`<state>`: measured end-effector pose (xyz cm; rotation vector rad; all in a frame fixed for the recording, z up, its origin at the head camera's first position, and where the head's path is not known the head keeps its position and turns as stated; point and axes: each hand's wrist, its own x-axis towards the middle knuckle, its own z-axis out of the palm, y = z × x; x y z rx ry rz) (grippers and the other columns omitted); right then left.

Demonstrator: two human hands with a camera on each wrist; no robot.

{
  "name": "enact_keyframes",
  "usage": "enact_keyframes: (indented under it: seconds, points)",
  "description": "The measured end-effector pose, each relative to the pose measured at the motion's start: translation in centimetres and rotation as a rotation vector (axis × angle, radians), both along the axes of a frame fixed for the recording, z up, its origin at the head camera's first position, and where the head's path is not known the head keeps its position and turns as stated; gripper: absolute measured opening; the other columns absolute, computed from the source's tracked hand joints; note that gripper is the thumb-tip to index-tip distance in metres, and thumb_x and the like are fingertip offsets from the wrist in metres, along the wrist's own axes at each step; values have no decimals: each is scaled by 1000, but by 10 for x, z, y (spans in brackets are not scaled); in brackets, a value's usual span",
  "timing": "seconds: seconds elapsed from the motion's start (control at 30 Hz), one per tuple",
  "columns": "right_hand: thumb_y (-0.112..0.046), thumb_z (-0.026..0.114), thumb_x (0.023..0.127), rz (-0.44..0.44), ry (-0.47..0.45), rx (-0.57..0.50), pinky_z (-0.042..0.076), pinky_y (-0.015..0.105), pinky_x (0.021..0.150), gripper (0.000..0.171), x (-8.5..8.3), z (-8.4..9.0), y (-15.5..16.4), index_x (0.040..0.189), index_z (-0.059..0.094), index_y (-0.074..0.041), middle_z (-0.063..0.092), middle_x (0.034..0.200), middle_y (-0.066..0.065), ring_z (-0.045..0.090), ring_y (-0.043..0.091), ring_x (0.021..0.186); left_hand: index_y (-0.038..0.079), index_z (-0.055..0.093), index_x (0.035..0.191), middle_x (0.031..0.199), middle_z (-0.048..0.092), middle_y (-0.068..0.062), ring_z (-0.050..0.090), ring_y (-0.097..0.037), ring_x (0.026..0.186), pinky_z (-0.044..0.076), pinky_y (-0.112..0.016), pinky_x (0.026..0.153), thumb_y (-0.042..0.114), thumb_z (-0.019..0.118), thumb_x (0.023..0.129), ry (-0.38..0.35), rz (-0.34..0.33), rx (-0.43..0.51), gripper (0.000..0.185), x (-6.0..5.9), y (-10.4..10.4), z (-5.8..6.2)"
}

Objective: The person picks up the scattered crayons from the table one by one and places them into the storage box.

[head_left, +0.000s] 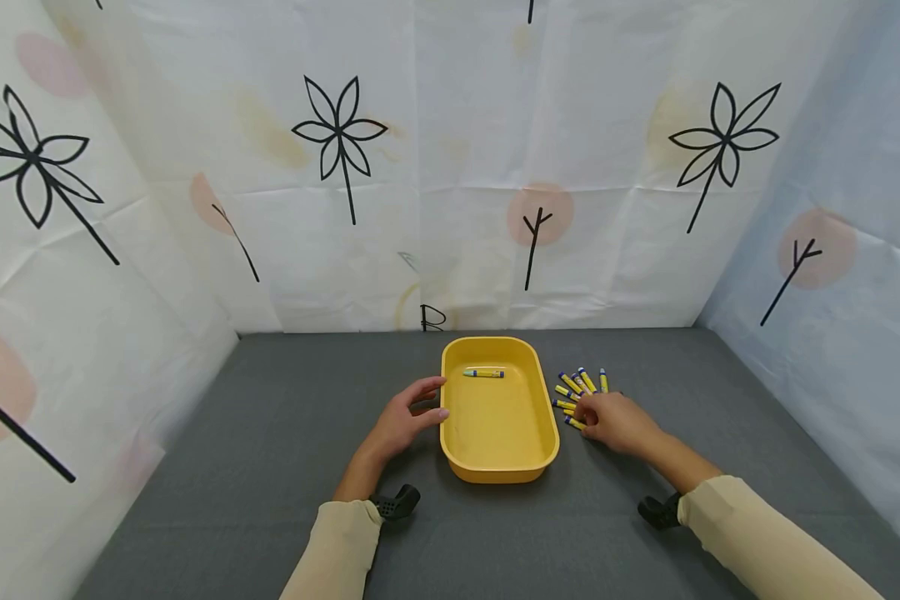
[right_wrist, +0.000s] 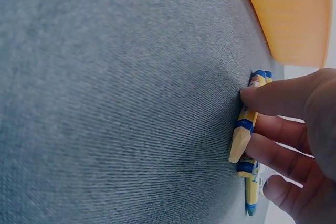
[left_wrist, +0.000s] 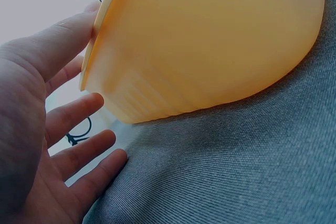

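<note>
A yellow plastic tray (head_left: 495,454) stands on the grey cloth, and one crayon (head_left: 483,373) with a pale green tip lies inside near its far end. My left hand (head_left: 405,421) is at the tray's left side, thumb and index fingertips at the rim. In the left wrist view its other fingers (left_wrist: 84,148) are spread beside the tray wall. To the right of the tray, my right hand (head_left: 615,421) pinches a crayon (right_wrist: 243,124) with a peach tip between thumb and fingers, low over the cloth. Several yellow-and-blue crayons (head_left: 587,381) fan out around its fingertips, partly hidden by the hand.
Dark grey cloth (head_left: 270,467) covers the table. White fabric walls (head_left: 457,150) printed with black flowers enclose the back and both sides. Black straps with camera mounts (head_left: 397,503) sit on both wrists, below beige sleeves.
</note>
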<state>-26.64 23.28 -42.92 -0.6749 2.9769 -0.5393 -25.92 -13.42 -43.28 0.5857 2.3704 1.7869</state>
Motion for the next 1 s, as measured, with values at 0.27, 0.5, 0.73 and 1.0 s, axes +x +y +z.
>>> enact_keyframes:
  seconds: [0.27, 0.5, 0.73, 1.0]
  points:
    - [-1, 72, 78, 21, 21, 20, 43, 32, 60, 14, 1, 9, 5, 89, 68, -9, 54, 72, -6, 48, 10, 63, 3, 47, 142, 146, 43, -18, 38, -41, 134, 31, -55, 108, 15, 67, 93, -2, -5, -3, 54, 0, 0, 0]
    - [1, 68, 81, -17, 38, 48, 44, 33, 59, 14, -4, 26, 7, 93, 69, -7, 53, 73, -5, 48, 12, 64, 0, 47, 141, 145, 44, -19, 38, -44, 133, 30, -56, 107, 11, 66, 93, 7, -6, 6, 53, 1, 0, -1]
    - [1, 68, 84, -4, 79, 78, 42, 33, 59, 13, -16, 49, 0, 95, 70, -5, 51, 72, -2, 47, 15, 64, -1, 46, 141, 144, 44, -21, 41, -44, 131, 31, -58, 106, 10, 66, 93, 10, -24, 17, 53, -1, -1, -2]
    - [-2, 68, 87, 48, 144, 50, 51, 40, 68, 11, -36, 72, -13, 97, 72, -6, 61, 83, 1, 57, 20, 76, -1, 43, 143, 145, 42, -23, 41, -44, 131, 32, -57, 106, 13, 66, 93, -3, -50, 14, 56, -3, -2, -2]
